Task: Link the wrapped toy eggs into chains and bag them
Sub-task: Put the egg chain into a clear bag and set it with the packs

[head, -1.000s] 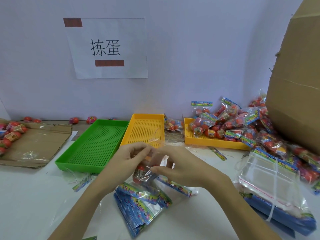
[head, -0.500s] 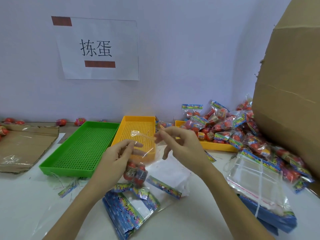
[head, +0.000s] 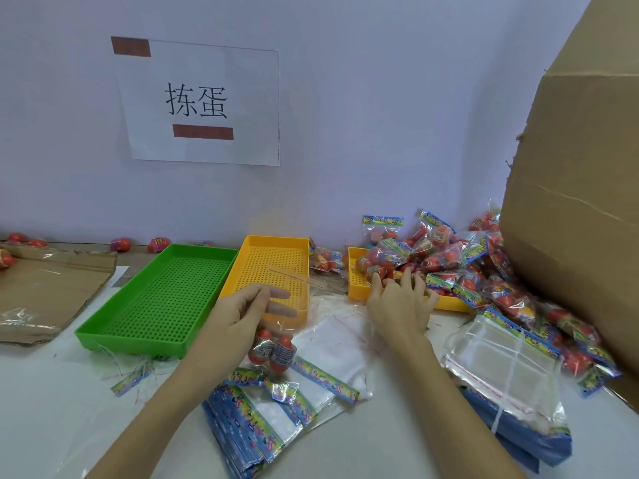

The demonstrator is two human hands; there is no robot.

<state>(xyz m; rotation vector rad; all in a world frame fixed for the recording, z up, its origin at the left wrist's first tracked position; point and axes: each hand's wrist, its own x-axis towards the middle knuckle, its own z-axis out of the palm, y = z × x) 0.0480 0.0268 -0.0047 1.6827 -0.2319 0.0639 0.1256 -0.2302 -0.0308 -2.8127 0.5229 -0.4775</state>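
Holding bagged eggs [head: 271, 349], left hand [head: 238, 318]; right hand [head: 397, 302] spread over egg-filled yellow tray [head: 356, 288]

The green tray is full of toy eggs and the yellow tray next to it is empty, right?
Not quite. In the head view the green tray holds no eggs at all; its perforated floor is bare. The yellow tray beside it is empty, as you said. The bagged eggs are piled in and around another yellow tray farther right.

Two bare forearms are showing from the lower edge, with no sleeves covering them. The left hand [head: 242, 316] and the right hand [head: 401, 305] are wearing no gloves, rings or watches.
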